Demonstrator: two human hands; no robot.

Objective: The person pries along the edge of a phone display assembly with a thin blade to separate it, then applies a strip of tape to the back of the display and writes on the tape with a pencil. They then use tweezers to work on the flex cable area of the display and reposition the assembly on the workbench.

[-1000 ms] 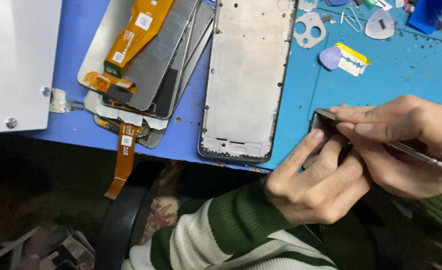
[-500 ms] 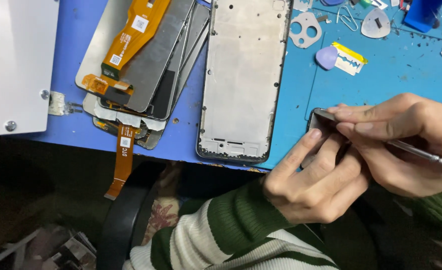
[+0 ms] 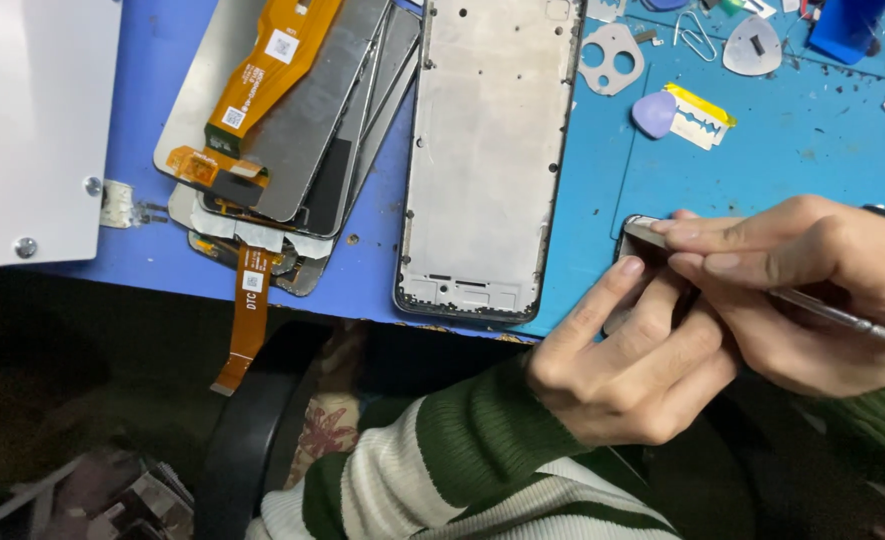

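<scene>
Here, small grey metal part (image 3: 644,232), mostly hidden, pinched between both hands

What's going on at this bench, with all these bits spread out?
A person in a green and white striped sleeve is working at the near edge of a blue mat. The left hand steadies a small flat metal part, while the right hand holds a thin metal tool against it. Beside them lies a bare phone frame, and further left a stack of screens with orange ribbon cables.
</scene>
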